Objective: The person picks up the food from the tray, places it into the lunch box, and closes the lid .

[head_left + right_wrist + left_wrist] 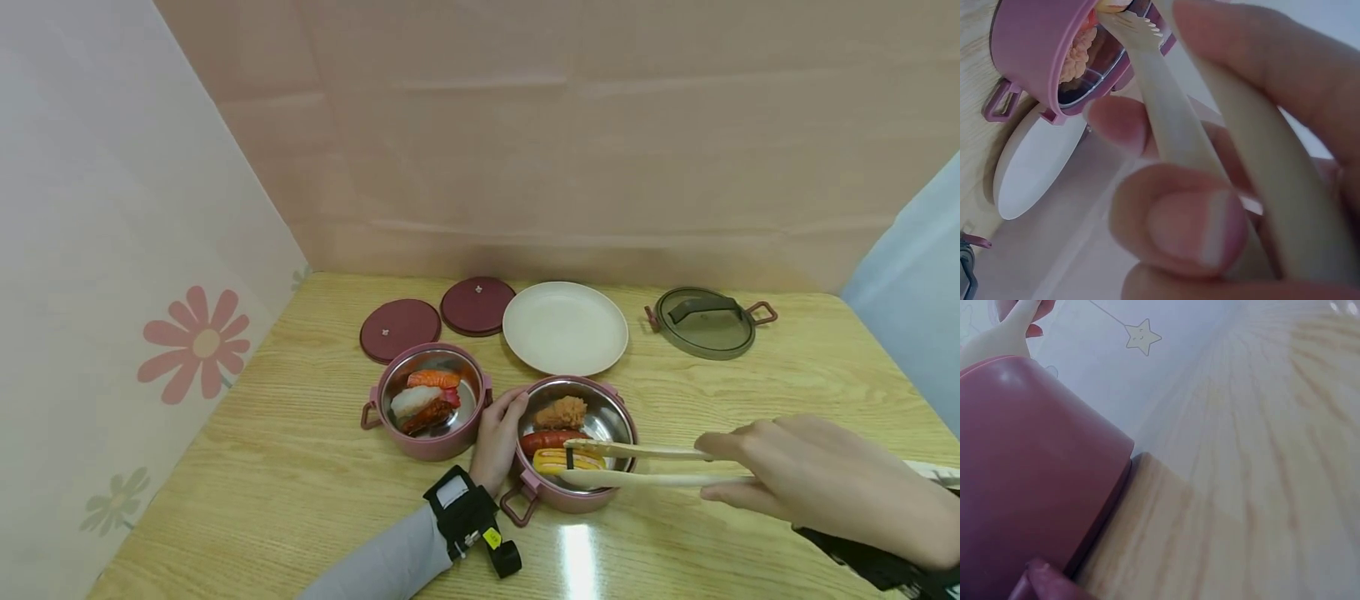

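Observation:
My left hand (497, 442) grips the left rim of a pink pot (628, 427) with a shiny metal inside. Inside the pot lie a piece of fried chicken (562, 412), a red sausage (546, 440) and a yellow egg piece (550, 461) with a black band. With my right hand (813, 471) I hold cream tongs (667, 480), whose tips straddle the egg piece at the pot's near side. The tongs' toothed end shows in the right wrist view, with thumb and fingers around the arms. The left wrist view holds the pot's outer wall (1041, 469).
A second pink pot (427, 448) with sushi-like pieces (416, 400) stands to the left. Behind are two dark red lids (400, 329), a cream plate (566, 327) and a green lid-like piece (701, 333) with a black handle. Walls bound the table's back and sides.

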Demonstrator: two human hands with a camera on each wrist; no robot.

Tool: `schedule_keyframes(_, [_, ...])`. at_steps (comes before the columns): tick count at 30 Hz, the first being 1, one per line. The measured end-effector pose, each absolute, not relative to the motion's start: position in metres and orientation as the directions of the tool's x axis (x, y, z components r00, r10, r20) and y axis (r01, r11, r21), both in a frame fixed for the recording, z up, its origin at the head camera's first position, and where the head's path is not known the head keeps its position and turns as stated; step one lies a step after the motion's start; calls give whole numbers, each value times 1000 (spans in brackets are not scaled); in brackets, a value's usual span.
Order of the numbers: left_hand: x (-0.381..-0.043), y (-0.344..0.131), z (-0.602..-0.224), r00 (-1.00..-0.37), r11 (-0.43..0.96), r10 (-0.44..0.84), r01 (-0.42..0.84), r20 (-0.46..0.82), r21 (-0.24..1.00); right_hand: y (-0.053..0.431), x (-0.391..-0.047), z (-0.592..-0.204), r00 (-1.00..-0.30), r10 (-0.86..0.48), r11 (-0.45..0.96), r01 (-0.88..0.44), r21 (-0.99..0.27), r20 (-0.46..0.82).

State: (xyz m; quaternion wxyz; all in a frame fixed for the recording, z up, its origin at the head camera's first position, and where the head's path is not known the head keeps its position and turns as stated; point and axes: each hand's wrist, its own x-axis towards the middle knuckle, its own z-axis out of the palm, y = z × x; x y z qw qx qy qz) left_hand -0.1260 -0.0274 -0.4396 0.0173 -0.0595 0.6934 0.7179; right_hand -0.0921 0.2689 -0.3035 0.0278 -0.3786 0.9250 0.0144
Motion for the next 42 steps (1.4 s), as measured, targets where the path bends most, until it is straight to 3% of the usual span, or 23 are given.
schedule_keyframes(9, [-126,-29,-441,-990,-52,-57,-127,-130,991,247,-111,-290,-626,-770,633,-774,-27,-122])
schedule_keyframes(17, [-126,-30,-442,-991,-48,-52,-122,-125,991,237,-118,-288,-628,-765,638,-769,-34,-144])
schedule_keyframes(25, [-125,-29,-441,-986,-48,-60,-150,-153,988,239,-115,-291,-651,-741,663,-748,-27,-164])
schedule_keyframes(36, [-126,-27,-444,-996,-41,-69,-53,-56,998,266,-105,-308,-742,-662,749,-660,-58,-106])
schedule_keyframes(42, [-126,-28,-442,-996,-49,-66,-60,-64,997,287,-93,-328,-791,-612,784,-609,-119,13])
